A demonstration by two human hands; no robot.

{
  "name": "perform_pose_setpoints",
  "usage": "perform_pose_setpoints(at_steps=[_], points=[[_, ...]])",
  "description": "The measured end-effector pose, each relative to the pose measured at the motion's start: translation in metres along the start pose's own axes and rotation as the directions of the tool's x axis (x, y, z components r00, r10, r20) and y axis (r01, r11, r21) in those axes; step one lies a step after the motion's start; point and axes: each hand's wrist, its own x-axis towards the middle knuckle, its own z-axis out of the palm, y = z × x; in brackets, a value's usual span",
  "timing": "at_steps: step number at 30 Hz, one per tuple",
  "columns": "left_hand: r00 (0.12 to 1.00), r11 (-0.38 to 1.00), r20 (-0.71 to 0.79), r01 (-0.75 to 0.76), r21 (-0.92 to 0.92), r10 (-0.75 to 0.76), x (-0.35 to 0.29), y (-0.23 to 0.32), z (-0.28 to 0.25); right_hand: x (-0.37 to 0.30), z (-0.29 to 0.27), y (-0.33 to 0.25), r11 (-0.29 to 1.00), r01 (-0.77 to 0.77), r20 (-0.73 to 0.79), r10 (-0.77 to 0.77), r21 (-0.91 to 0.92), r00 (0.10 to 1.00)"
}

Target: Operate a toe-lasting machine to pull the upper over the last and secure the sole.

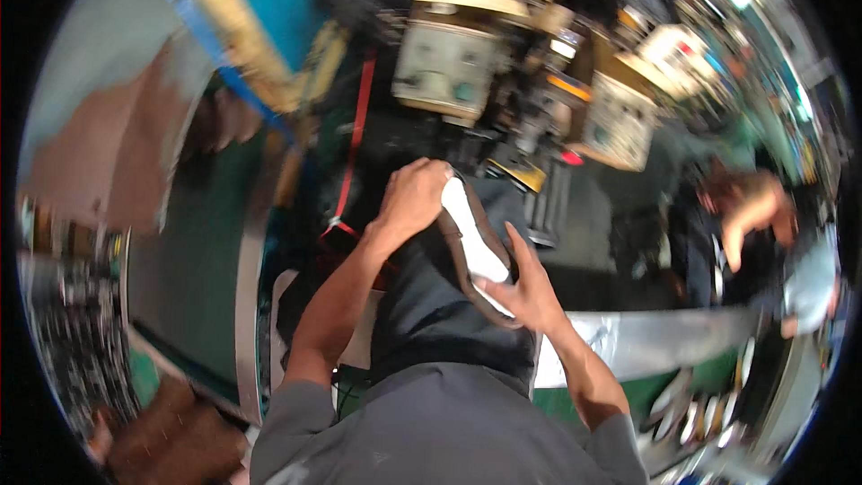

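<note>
Between my two hands, above my dark-trousered lap, lies a shoe (471, 238) with a brown rim around a long white face turned up toward me. Which end is the toe I cannot make out. My left hand (415, 198) grips its far end, fingers curled over the edge. At the near end, my right hand (528, 295) holds the side, the thumb pressed on the white face and the fingers along the outer edge.
Machines with pale control boxes (446, 67) stand ahead. A conveyor belt (193, 278) runs at my left, beside a brown-and-grey panel (112, 144). A metal ledge (646, 341) extends right, with several shoe-like pieces (691, 418) below. Another person's hand (759, 211) is at far right.
</note>
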Motion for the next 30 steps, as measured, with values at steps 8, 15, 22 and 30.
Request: perform_pose_setpoints(at_steps=[8, 15, 22, 30], points=[[0.935, 0.932, 0.002, 0.354, 0.073, -0.355, -0.06, -0.054, -0.026, 0.029, 0.047, -0.005, 0.579, 0.549, 0.392, -0.384, -0.603, 0.836], [0.928, 0.922, -0.028, 0.366, -0.127, -0.372, -0.054, -0.077, -0.018, 0.038, 0.045, 0.011, 0.616, 0.562, 0.374, -0.419, -0.553, 0.827], [0.957, 0.924, 0.14, 0.284, -0.254, -0.256, -0.035, -0.076, -0.009, 0.028, 0.031, 0.012, 0.694, 0.487, 0.267, -0.409, -0.53, 0.873], [0.837, 0.655, 0.158, 0.515, -0.553, -0.525, -0.027, -0.056, 0.074, 0.037, -0.1, -0.03, 0.73, 0.281, -0.263, -0.534, -0.624, 0.803]])
